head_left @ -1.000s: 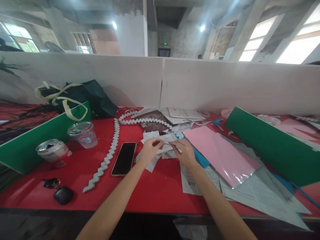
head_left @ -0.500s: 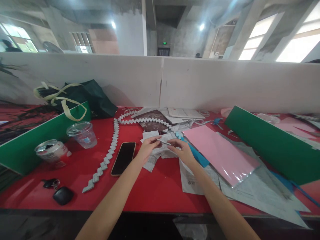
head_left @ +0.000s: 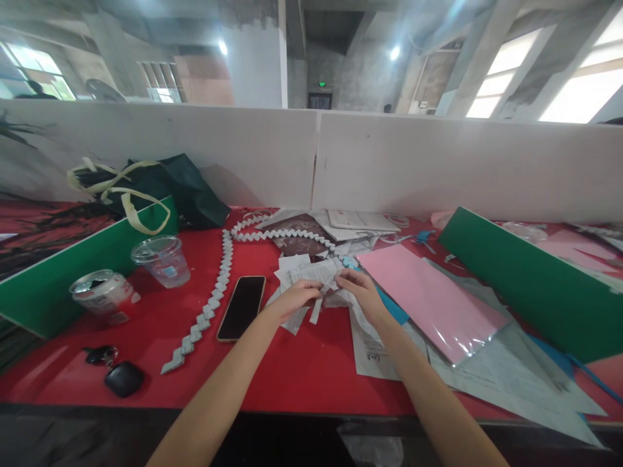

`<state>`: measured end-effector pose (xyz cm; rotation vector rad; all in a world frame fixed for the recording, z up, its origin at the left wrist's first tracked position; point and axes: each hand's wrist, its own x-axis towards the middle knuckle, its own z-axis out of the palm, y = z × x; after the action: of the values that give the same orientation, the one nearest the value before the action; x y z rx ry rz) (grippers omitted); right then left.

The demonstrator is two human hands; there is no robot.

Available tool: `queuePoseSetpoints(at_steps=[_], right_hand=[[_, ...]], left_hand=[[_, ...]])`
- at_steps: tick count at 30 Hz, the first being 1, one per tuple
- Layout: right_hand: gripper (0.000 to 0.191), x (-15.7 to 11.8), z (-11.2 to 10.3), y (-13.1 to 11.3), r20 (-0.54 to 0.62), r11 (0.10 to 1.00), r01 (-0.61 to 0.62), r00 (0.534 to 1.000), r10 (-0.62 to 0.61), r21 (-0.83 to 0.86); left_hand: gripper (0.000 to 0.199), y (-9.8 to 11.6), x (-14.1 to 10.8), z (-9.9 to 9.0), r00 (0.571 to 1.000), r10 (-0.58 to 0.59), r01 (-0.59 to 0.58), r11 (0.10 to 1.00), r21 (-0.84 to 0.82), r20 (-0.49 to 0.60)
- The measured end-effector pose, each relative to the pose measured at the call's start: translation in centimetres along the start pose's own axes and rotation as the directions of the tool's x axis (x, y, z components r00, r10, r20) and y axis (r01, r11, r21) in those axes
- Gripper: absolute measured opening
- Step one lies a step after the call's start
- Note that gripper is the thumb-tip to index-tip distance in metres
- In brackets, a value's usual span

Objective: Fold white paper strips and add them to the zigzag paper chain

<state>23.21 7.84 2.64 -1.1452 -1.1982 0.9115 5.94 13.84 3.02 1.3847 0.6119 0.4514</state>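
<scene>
My left hand point(head_left: 300, 296) is closed in a pinch on a narrow paper strip point(head_left: 316, 311), whose lower end hangs below the fingertips. Close by on the right, my right hand point(head_left: 361, 290) has its fingertips drawn together. Whatever lies between them is too small to make out against the white paper. Beneath both hands is a loose heap of printed paper pieces point(head_left: 294, 264). A long zigzag chain of folded paper point(head_left: 214, 299) curves over the red table on the left and runs back behind the hands.
A phone point(head_left: 242, 308) lies left of my left forearm. Farther left are a plastic cup point(head_left: 163, 263), a can point(head_left: 104, 295) and keys with a black case point(head_left: 123, 378). On the right, a pink sheet pack point(head_left: 433, 301) covers printed papers point(head_left: 530, 389). Green dividers point(head_left: 525, 279) flank the table.
The strip was level between both hands' fingertips. Now it points downward from my left hand, which has turned and lowered slightly. My right hand has shifted slightly, its fingers away from the strip's visible end.
</scene>
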Motion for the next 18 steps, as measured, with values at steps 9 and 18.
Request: queuePoseSetpoints(at_steps=[9,18], right_hand=[[0.021,0.1,0.5,1.3,0.029,0.993,0.059,0.998,-0.062,0.101],[0.02,-0.4,0.8,1.1,0.037,0.995,0.096,0.995,-0.095,-0.04]], left_hand=[[0.02,-0.7,0.4,0.7,0.999,0.01,-0.01,1.0,-0.013,0.047],[0.017,-0.3,0.3,1.3,0.993,0.002,0.004,0.999,-0.05,0.116]])
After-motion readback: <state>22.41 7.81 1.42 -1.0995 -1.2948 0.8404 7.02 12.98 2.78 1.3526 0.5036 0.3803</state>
